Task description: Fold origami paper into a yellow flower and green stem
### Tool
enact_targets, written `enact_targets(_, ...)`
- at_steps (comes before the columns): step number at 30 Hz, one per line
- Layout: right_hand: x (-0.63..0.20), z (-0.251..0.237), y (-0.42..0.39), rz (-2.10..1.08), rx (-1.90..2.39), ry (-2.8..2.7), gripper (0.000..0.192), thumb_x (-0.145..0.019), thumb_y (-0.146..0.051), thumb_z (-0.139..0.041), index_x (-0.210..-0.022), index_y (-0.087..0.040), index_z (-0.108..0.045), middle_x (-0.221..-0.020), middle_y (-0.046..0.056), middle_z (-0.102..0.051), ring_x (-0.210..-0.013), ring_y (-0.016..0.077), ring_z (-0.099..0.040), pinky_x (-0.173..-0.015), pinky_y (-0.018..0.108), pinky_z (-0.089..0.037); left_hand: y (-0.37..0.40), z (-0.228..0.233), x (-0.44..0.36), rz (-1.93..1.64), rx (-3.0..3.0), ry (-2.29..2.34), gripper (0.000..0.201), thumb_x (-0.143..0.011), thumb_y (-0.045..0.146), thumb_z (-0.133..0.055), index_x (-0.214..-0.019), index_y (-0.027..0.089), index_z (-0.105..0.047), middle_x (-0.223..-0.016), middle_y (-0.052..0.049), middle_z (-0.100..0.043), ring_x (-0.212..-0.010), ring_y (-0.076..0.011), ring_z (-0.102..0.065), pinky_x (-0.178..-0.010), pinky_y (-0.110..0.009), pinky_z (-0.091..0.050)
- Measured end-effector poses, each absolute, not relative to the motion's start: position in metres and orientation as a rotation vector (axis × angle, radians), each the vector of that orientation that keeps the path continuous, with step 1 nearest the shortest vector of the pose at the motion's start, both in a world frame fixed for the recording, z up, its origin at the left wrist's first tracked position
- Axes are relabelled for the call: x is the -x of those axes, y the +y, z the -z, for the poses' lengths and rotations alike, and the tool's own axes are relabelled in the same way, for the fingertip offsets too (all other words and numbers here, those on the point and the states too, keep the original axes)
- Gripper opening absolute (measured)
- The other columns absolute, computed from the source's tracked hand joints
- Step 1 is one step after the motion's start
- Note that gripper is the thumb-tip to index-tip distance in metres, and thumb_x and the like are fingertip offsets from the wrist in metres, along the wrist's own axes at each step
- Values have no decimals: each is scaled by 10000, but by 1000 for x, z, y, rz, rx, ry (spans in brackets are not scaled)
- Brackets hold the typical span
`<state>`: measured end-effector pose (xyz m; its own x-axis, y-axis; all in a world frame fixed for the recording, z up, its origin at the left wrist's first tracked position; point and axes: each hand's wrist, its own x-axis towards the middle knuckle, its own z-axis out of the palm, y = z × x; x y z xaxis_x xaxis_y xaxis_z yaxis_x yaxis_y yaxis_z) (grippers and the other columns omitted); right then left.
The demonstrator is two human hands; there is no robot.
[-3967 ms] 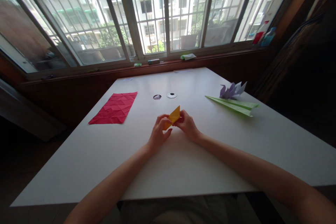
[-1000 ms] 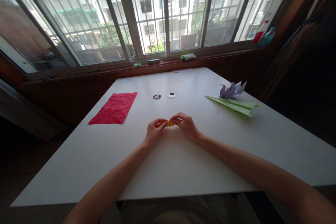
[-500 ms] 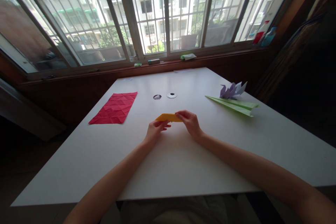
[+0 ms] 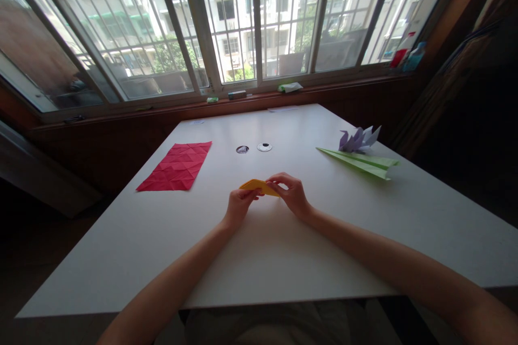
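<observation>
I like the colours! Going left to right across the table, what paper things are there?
Creased red paper sheet → yellow folded paper, held by left hand and right hand → green paper plane, purple paper crane just behind it.

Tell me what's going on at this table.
A person sits at a white table by a barred window, holding a small folded yellow paper piece between both hands. The left hand pinches its near-left end, the right hand grips its right end, and the piece sits low over the tabletop. A creased red paper sheet lies flat to the left. To the right rest a long green folded paper plane and a purple paper crane behind it.
</observation>
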<state>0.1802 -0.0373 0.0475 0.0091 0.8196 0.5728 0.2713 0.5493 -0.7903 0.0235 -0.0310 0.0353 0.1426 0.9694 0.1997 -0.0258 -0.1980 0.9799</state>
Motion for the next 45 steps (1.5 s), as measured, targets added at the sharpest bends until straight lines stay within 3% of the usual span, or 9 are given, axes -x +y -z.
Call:
enact_targets(13,-179,-53,-44,-357,891,-1695,60,-752,-160,-548,-705,-193,-565,-717,19,-568,-692,136,-522,-634,285,-462,-31,-34,-21,-1262,-1450,964,155,-666,273,-630,-768,174,-693,-738,-23,-684,-689,-163,-623,-675,-306,-514)
enact_targets(19,-176,-52,-48,-293,803,-1739,70,-769,-196,-556,-812,-219,-606,-778,41,-590,-771,156,-537,-648,298,-477,-34,-33,-22,-1290,-1580,971,173,-692,301,-612,-801,200,-700,-778,-22,-692,-690,-167,-617,-667,-305,-510)
enact_targets(29,-177,-53,-47,-260,800,-1739,92,-785,-203,-542,-733,-224,-615,-718,32,-581,-731,151,-525,-631,296,-465,-38,-39,-23,-1216,-1628,954,194,-701,332,-602,-784,183,-695,-764,-39,-689,-713,-180,-616,-677,-305,-495)
enact_targets(34,-177,-51,-49,-63,841,-1694,86,-762,-210,-578,-766,-248,-654,-732,29,-500,-711,143,-488,-604,284,-441,-32,-38,-23,-1163,-1497,922,329,-677,361,-622,-941,168,-637,-899,-69,-661,-752,-166,-615,-668,-275,-473)
enact_targets(40,-178,-48,-50,3,790,-1833,145,-781,-197,-554,-795,-281,-671,-657,14,-496,-645,132,-455,-581,276,-417,-28,-50,-15,-811,-1245,823,505,-788,533,-373,-848,111,-644,-730,-84,-645,-606,-136,-602,-543,-224,-431)
enact_targets(45,-176,-49,-48,-30,789,-1848,139,-775,-203,-564,-831,-282,-663,-737,28,-571,-755,156,-496,-679,313,-454,-25,-50,-12,-899,-1117,833,335,-677,370,-636,-931,155,-600,-762,-40,-655,-651,-115,-603,-591,-202,-434)
